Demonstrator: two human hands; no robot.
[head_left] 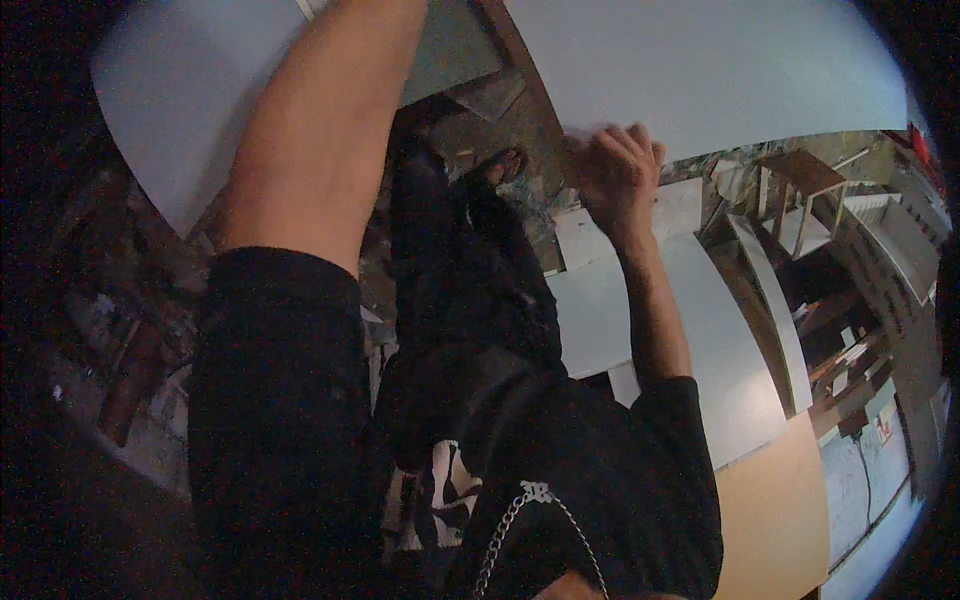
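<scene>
My left arm (310, 150) stretches up and out past the top edge, so its hand is not in view. My right hand (620, 175) is at the near left corner of a large white panel (720, 70), its fingers curled in. The thumb side is blurred, and whatever the fingers may hold is hidden. Left of my left arm, another pale panel (170, 100) slopes down toward the floor.
White boards (690, 330) lie stacked to my right, beside a tan board (775, 510). Farther right are a small brown-topped wooden frame (805, 175) and a white drawer-like box (900, 235). The floor (510, 120) by my feet is stained and littered.
</scene>
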